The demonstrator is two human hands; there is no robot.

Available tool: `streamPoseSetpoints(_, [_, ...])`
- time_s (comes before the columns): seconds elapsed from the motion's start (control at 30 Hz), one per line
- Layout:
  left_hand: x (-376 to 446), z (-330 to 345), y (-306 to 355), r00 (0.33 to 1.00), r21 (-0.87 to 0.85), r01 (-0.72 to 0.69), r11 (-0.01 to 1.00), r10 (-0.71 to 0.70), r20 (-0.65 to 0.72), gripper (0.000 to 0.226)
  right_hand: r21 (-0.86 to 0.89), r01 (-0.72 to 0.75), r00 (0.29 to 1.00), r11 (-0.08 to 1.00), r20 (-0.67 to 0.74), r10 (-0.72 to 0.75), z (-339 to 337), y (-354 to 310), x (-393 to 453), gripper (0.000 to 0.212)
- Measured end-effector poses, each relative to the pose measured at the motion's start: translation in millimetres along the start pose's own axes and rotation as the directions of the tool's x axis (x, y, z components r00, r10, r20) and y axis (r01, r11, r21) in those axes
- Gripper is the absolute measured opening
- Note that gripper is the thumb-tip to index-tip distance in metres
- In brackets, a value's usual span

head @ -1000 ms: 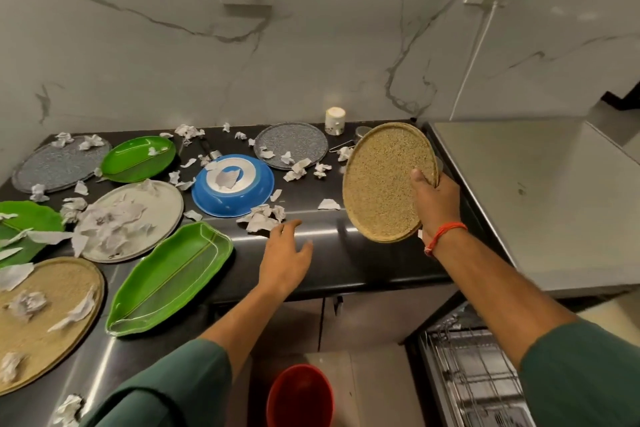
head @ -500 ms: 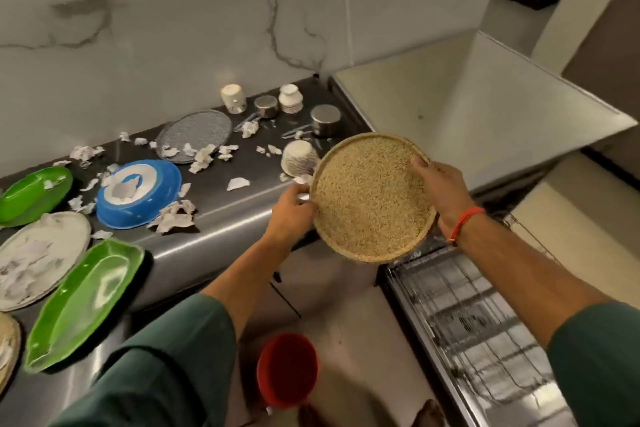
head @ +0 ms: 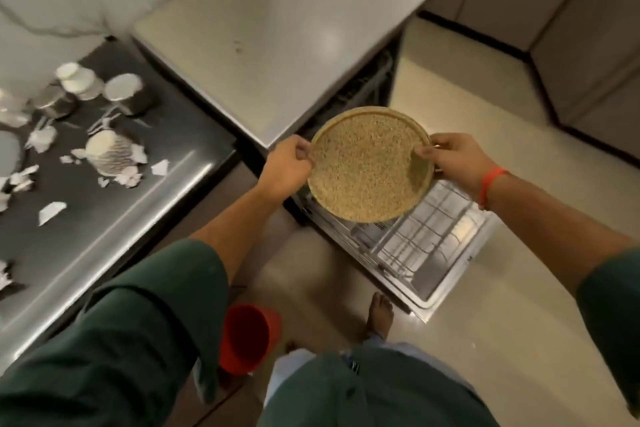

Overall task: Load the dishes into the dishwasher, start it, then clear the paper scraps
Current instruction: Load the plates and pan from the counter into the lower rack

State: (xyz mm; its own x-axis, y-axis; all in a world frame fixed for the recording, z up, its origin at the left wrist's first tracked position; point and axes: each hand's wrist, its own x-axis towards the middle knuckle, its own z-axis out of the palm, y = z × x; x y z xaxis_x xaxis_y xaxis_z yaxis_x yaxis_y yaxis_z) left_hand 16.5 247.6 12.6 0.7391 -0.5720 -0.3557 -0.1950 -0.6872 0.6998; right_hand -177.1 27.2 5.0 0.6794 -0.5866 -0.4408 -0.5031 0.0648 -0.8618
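Both hands hold the round speckled plate (head: 370, 165) by opposite rims, the left hand (head: 285, 172) and right hand (head: 457, 163) each with a pinching grip, so it stays steady above the open dishwasher rack (head: 429, 236), beyond the tabletop's right edge, probably ready for lowering into a slot.

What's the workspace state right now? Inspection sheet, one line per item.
Surface: dark steel counter at left, beside the dishwasher top.
Job's things: tan plate held over the pulled-out rack; paper scraps lie on the counter.
Clutter: steel cups and a paper cup stack on the counter.
Hands: left hand and right hand pinch opposite rims of the plate.
Cables: nothing seen.
Surroundings: red bin on the floor, bare foot near the open door.
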Motion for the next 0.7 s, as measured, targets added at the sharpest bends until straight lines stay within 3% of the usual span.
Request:
streamPoseSetpoints(0.1, [20,32,29,0.994,0.087,-0.065,0.994,0.057,0.095,0.024,0.033,-0.057,0.996,0.998,-0.067,0.059,-31,28,-4,0.004])
streamPoseSetpoints(0.33, [67,89,58,0.953,0.185,-0.201,0.962,0.149,0.263,0.011,0.117,-0.175,0.951,0.978,-0.237,0.198,-57,82,-11,0.005])
streamPoseSetpoints(0.57, [114,137,58,0.872,0.178,-0.252,0.951,0.144,0.468,0.009,-0.086,-0.341,0.895,0.936,-0.334,0.295,-54,119,-4,0.019])
streamPoseSetpoints(0.7, [136,162,43,0.831,0.176,-0.261,0.949,0.128,0.541,0.006,-0.116,-0.398,0.867,0.910,-0.373,0.332,-47,140,12,0.021])
